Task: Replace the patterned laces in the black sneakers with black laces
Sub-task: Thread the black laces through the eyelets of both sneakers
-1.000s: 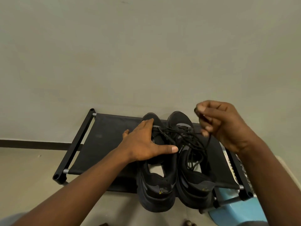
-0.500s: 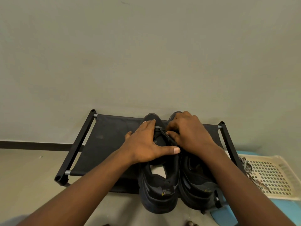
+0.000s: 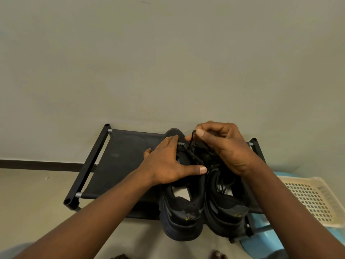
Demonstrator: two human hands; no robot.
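Two black sneakers stand side by side, heels toward me, on a black fabric shoe rack (image 3: 123, 157). My left hand (image 3: 168, 163) lies flat across the front of the left sneaker (image 3: 181, 215), thumb stretched toward the right one. My right hand (image 3: 222, 144) hovers over the toe end of the right sneaker (image 3: 225, 215) and pinches a black lace (image 3: 191, 142) between thumb and fingers, drawing it up from the eyelets. Loose black lace coils lie in the right sneaker's opening. No patterned lace shows on either shoe.
The rack stands against a plain grey wall on a pale floor. A cream plastic basket (image 3: 309, 199) sits to the right on a light blue surface (image 3: 261, 243). Toes show at the bottom edge.
My right hand dropped from the air onto the right sneaker's front, then rose slightly with the lace end pinched. My left hand stayed pressed on the left sneaker.
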